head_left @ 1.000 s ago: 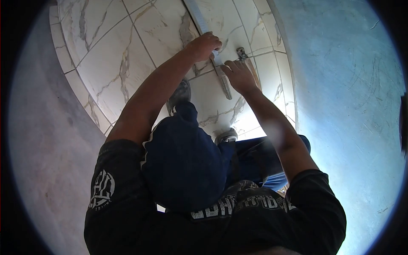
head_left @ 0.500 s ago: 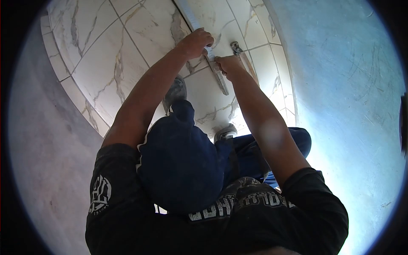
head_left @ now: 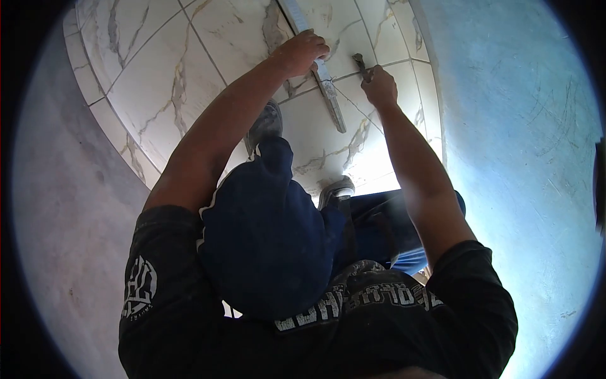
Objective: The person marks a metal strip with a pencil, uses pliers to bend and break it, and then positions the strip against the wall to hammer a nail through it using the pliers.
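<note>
The left hand (head_left: pixel 302 54) is clenched over a long metal straightedge (head_left: pixel 325 79) that lies flat on the tile floor (head_left: pixel 170 82). The fingers wrap the bar from its left side, and the bar runs on past the hand both ways: a pale stretch continues beyond the knuckles toward the top of the view, and a darker stretch reaches back from the hand toward the person's knees, ending on a tile. The right hand (head_left: pixel 380 87) is just to the right of the left hand, apart from the bar, closed around a small dark tool (head_left: pixel 362 65). The tool's tip pokes out above the fingers and rests on or near a grout line; what kind of tool it is cannot be told. Below the left forearm a grey shoe (head_left: pixel 266 126) stands on the tiles, and a second shoe (head_left: pixel 336 189) sits nearer the body, under the right forearm. To the right of the right hand rises a blue wall (head_left: pixel 517 126).
</note>
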`<state>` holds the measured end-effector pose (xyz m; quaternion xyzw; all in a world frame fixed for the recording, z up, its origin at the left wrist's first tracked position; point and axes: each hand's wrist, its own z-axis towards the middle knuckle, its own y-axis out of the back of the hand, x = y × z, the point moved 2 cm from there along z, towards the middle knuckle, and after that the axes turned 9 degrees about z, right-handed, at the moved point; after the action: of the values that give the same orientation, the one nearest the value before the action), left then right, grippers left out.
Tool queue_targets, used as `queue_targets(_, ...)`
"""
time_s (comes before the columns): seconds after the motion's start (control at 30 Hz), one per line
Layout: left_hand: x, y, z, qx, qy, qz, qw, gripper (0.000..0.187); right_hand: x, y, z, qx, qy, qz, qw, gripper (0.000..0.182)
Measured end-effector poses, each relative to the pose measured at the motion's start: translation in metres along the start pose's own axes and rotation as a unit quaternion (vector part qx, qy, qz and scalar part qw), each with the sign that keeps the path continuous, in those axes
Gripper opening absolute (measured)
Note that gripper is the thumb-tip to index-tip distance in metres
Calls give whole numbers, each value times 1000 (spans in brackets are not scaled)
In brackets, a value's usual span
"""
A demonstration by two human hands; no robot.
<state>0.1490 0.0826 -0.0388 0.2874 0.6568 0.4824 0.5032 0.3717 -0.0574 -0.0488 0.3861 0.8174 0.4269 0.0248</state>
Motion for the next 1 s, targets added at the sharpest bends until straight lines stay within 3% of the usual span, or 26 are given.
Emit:
queue_targets(0.07, 1, 2, 1, -8, 4, -3, 1000, 35, -9, -7, 1, -52, 51, 48, 996, 40)
queue_targets(0.13, 0, 0, 2, 49, 35, -46, 997, 38, -22, -9, 2, -48, 52, 64, 995, 38)
queue_targets(0.2, -2, -1, 0, 26, 36, -34, 998, 39, -35, -6, 8, -45, 55, 81, 994, 37)
queue_targets(0.3, -1, -9, -4, 0, 36, -24, 999, 38, -42, 2, 11, 80, 109, 97, 986, 43)
queue_targets(0.33, -1, -12, -4, -1, 34, -22, 999, 37, -45, 6, 8, 82, 110, 90, 986, 43)
queue_targets(0.37, -4, -8, -3, -6, 39, -24, 999, 37, -37, 12, -1, 178, 22, 226, 957, 42)
queue_targets(0.4, -9, 0, -3, 20, 40, 0, 999, 34, -28, 18, -13, 267, -69, 354, 894, 41)
queue_targets(0.43, -12, 5, -4, 47, 41, 24, 998, 32, -13, 24, -28, 270, -78, 451, 847, 44)
queue_targets(0.47, -13, 2, -7, 44, 47, 24, 998, 32, -5, 29, -35, 272, -76, 446, 849, 44)
queue_targets(0.53, -19, -7, -12, 4, 55, 65, 996, 27, 4, 33, -46, 312, -76, 566, 760, 48)
queue_targets(0.6, -20, -5, -14, 25, 60, 53, 997, 30, 10, 36, -48, 315, -83, 556, 765, 48)
queue_targets(0.7, -18, -5, -14, 48, 57, 38, 996, 32, 9, 49, -35, 314, -88, 361, 874, 50)
queue_targets(0.73, -18, -5, -14, 49, 52, 34, 997, 30, 9, 48, -30, 316, -89, 359, 874, 50)
queue_targets(0.77, -18, -4, -14, 50, 53, 32, 997, 30, 13, 50, -26, 294, 2, 148, 944, 48)
queue_targets(0.8, -18, -4, -14, 55, 54, 33, 996, 30, 21, 54, -29, 256, 93, -71, 960, 47)
queue_targets(0.83, -19, -3, -12, 60, 54, 36, 996, 30, 30, 56, -30, 255, 99, -167, 947, 42)
queue_targets(1.0, -16, -6, -12, 47, 59, 29, 997, 33, 100, 69, -39, 181, 136, -270, 936, 28)
